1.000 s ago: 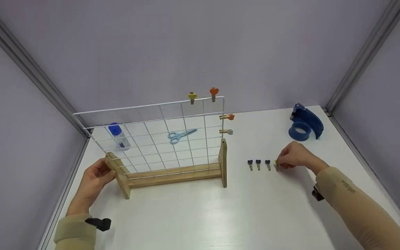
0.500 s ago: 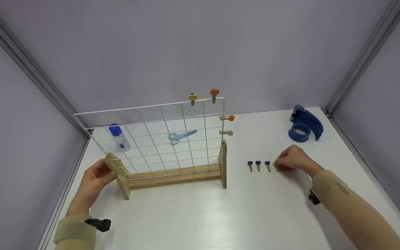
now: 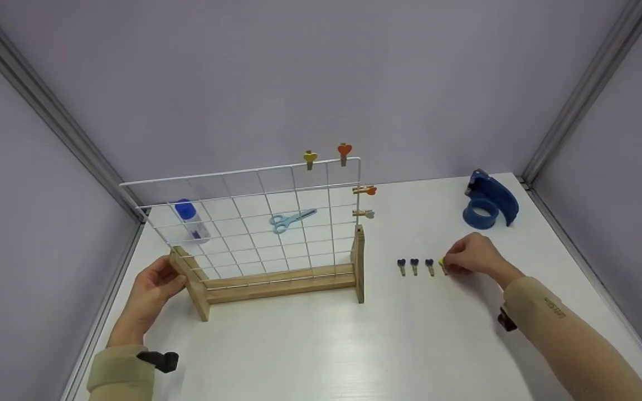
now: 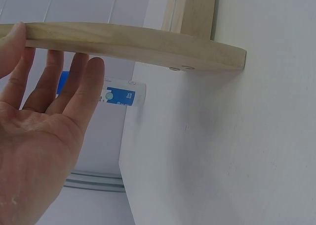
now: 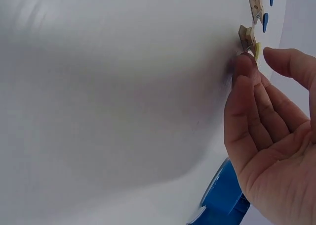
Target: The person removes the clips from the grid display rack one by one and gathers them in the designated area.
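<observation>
On the left, my left hand point(image 3: 151, 287) grips the wooden side panel point(image 4: 123, 39) of a white wire grid rack point(image 3: 359, 264), thumb on one face and fingers on the other. To the right of the rack, my right hand point(image 3: 474, 255) pinches at a small wooden clothespin point(image 5: 248, 37) with a yellow heart, down at the table; the fingertips hide part of it. Beside it stand in a row several clothespins point(image 3: 414, 267) with dark blue hearts. On the rack's top wire are clipped a yellow-heart clothespin point(image 3: 310, 158) and an orange-heart one point(image 3: 344, 150).
On the rack's right edge are an orange-heart clothespin point(image 3: 366, 190) and a pale-heart one point(image 3: 364, 213). Behind the grid lie light blue scissors point(image 3: 290, 220) and a blue-capped clear bottle point(image 3: 191, 219). A blue tape dispenser point(image 3: 499, 197) stands at the back right, beyond my right hand.
My right hand has shifted very slightly at the yellow-heart clothespin, which shows a little more of its heart and tilts slightly. My left hand stays on the rack.
</observation>
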The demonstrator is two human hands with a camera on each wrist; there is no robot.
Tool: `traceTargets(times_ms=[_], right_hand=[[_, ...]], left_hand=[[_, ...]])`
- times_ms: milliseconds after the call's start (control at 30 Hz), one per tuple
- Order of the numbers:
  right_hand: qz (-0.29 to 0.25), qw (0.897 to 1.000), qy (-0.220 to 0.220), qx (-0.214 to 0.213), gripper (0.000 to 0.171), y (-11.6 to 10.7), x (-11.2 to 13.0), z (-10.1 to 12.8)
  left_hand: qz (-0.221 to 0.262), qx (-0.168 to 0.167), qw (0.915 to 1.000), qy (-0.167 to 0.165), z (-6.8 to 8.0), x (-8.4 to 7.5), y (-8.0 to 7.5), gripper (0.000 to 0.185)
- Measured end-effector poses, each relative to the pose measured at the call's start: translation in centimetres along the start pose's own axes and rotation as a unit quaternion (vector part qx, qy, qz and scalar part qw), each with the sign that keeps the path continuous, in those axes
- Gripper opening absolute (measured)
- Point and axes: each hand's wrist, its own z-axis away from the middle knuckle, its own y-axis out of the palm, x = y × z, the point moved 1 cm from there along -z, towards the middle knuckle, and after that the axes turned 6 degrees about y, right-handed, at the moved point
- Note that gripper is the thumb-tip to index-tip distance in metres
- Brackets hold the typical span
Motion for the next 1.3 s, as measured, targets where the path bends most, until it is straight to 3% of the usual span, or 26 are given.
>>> traceTargets(times_ms=[267, 600, 733, 933, 1133, 1300], right_hand=[[0.003, 1.0, -0.017, -0.023, 0.035, -1.2, 0.9, 0.8], [0.015, 0.987, -0.123, -0.101, 0.028, -4.8, 6.0, 3.6], [0.017, 0.978, -0.153, -0.138, 0.026, -6.4, 9.0, 5.1], [0.017, 0.96, -0.216, -0.179, 0.023, -7.8, 13.6, 7.2], [0.036, 0.935, -0.283, -0.21, 0.016, -8.3, 18.2, 8.7], [0.028, 0.921, -0.32, -0.219, 0.017, -8.1, 22.1, 9.7]], left_hand=[[-0.009, 0.012, 0.9999, 0.006, 0.1, 0.1, -0.1, 0.05], [-0.016, 0.013, 0.9998, 0.007, 0.0, 0.0, -0.1, 0.051], [-0.032, 0.019, 0.9993, 0.0, 0.1, -0.1, -0.2, 0.052], [-0.013, 0.013, 0.9998, 0.01, -0.2, 0.0, -0.1, 0.051], [-0.003, 0.016, 0.9997, 0.017, -0.2, 0.1, -0.1, 0.044], [-0.007, 0.013, 0.9998, 0.016, -0.1, 0.2, -0.1, 0.049]])
